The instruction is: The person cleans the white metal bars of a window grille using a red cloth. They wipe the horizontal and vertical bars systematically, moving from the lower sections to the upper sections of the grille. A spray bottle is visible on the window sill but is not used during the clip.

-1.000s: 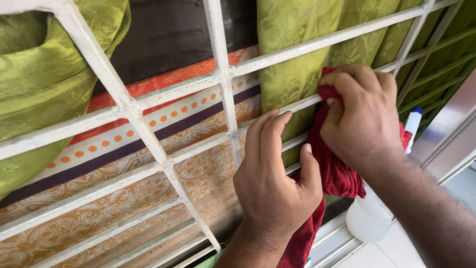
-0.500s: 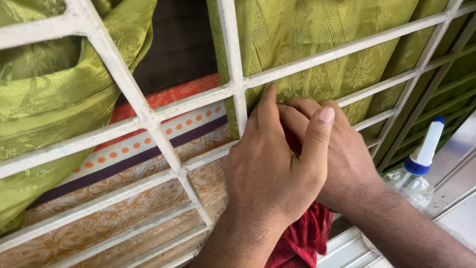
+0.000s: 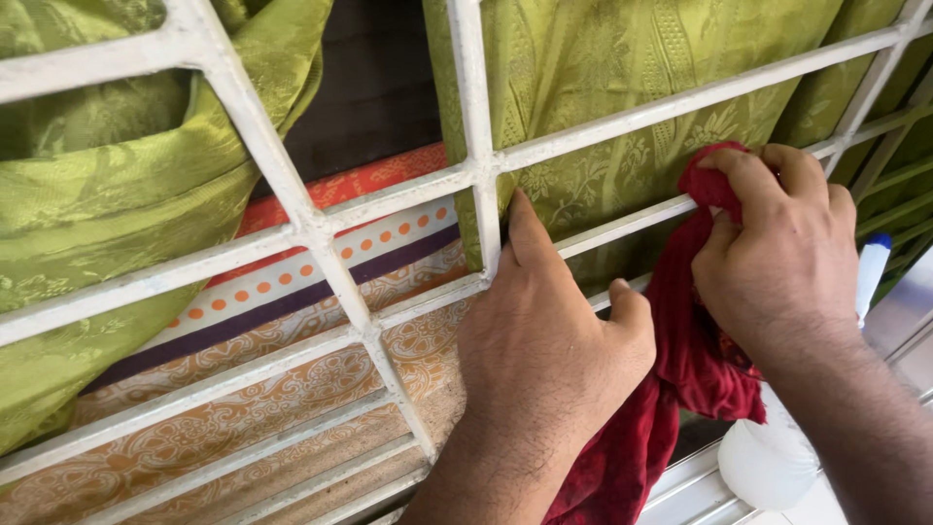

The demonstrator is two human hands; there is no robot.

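Note:
A white metal window grille (image 3: 321, 233) fills the view, with green curtains (image 3: 622, 68) behind it. My right hand (image 3: 777, 253) grips a dark red cloth (image 3: 695, 350) and presses its top against a horizontal bar of the grille at the right. The cloth hangs down between my two hands. My left hand (image 3: 544, 340) lies flat on the grille by the vertical bar, with its fingers pushed through toward the curtain and its thumb beside the cloth.
A clear spray bottle (image 3: 777, 457) with a white and blue nozzle (image 3: 872, 272) stands on the sill at the lower right, partly behind my right arm. An orange patterned fabric (image 3: 292, 360) shows behind the grille's lower left. Another green curtain (image 3: 87, 214) bunches at the left.
My right hand has slid the red cloth along the bar to the right, out from under my left hand. My left hand has stayed by the vertical bar.

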